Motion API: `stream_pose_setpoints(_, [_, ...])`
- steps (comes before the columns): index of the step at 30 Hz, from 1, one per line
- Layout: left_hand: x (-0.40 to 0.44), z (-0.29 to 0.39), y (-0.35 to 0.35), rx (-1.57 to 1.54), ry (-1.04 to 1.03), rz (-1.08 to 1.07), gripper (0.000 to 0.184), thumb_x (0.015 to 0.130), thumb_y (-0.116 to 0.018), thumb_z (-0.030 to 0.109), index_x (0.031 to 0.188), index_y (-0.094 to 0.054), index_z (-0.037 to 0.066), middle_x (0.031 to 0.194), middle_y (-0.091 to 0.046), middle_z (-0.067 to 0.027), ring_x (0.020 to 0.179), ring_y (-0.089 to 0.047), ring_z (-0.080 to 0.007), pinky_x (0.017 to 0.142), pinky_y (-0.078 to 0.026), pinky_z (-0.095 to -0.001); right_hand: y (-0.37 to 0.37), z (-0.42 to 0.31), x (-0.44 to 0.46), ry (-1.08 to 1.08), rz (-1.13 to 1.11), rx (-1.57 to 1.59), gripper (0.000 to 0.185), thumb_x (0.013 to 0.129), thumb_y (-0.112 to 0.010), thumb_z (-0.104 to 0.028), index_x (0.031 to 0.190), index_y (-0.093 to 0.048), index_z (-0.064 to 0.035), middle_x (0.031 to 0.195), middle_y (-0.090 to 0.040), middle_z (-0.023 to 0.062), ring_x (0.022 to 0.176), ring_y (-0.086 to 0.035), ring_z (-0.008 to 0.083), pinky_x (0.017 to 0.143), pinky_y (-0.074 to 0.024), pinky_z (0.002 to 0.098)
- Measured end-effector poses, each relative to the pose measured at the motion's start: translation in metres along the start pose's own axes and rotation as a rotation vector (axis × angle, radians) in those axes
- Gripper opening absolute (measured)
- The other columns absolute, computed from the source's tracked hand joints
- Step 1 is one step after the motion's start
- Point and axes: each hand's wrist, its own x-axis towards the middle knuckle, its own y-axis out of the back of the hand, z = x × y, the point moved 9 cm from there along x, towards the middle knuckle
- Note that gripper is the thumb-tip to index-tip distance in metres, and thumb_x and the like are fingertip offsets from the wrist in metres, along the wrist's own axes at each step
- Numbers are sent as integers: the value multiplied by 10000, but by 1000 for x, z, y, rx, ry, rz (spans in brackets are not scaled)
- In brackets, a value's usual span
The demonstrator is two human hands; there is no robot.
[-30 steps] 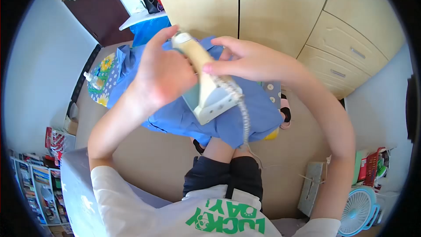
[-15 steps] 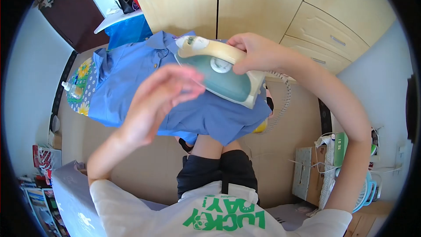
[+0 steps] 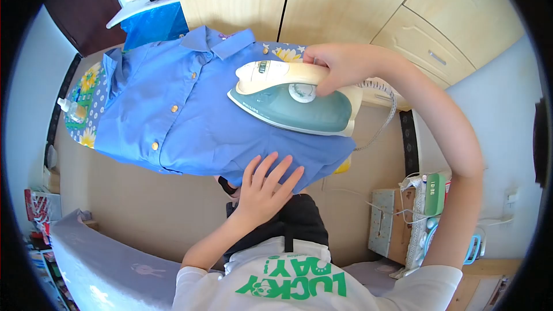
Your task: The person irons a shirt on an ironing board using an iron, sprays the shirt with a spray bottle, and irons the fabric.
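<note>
Your left hand (image 3: 266, 193) rests on the near edge of the blue shirt (image 3: 199, 112), fingers spread, gripping nothing. Beyond, your right hand (image 3: 348, 69) curls round the iron (image 3: 291, 108), sole-down on the shirt. This looks like smoothing; gliding calls for clear fingers.

Can pass over blue shirt (image 3: 193, 112) left of iron (image 3: 322, 112), with just buttons (image 3: 174, 108) and collar (image 3: 233, 46) to clear. Blocked at top of iron by right hand (image 3: 343, 70) around handle (image 3: 302, 73), right of iron by curving cord (image 3: 393, 103), nearside of iron by left hand (image 3: 264, 194) on shirt. Bounded beyond iron by wardrobe (image 3: 230, 0), far left by bottle (image 3: 75, 111).
</note>
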Motion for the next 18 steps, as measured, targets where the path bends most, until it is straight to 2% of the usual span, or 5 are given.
stream_pose_setpoints(2, [-2,-3,-7,146,-23,60,504,646,-657,186,1142,-621,102,1253,-516,-104,1144,-494,-331,966,-357,-512,4,-5,-1,14,90,-36,473,711,-715,-185,1112,-525,-20,955,-641,117,834,-608,182,725,-477,289])
stream_pose_setpoints(6, [0,-19,-12,188,64,73,431,705,-563,134,1128,-637,85,1221,-543,-108,1128,-507,-318,949,-365,-496,-4,-17,-1,80,296,-77,484,704,-714,-233,1094,-574,16,924,-647,130,849,-627,240,757,-491,347])
stream_pose_setpoints(10, [0,-8,-19,233,22,90,405,725,-560,147,1115,-640,69,1187,-576,-90,1091,-534,-296,903,-399,-456,4,3,8,219,313,82,442,708,-695,-201,1073,-596,29,967,-650,134,874,-628,244,777,-487,344])
stream_pose_setpoints(15, [3,-16,-2,63,28,106,356,750,-571,198,1078,-659,90,1176,-592,-62,1024,-568,-256,858,-432,-406,41,7,-24,70,579,287,380,725,-672,-161,1063,-625,6,946,-642,135,866,-623,200,758,-488,313])
stream_pose_setpoints(18, [2,-20,9,134,27,134,377,735,-581,187,1093,-649,88,1171,-596,-68,1020,-567,-248,876,-428,-411,49,-11,-27,134,605,235,355,730,-678,-171,1038,-635,1,914,-642,122,846,-619,184,743,-485,313])
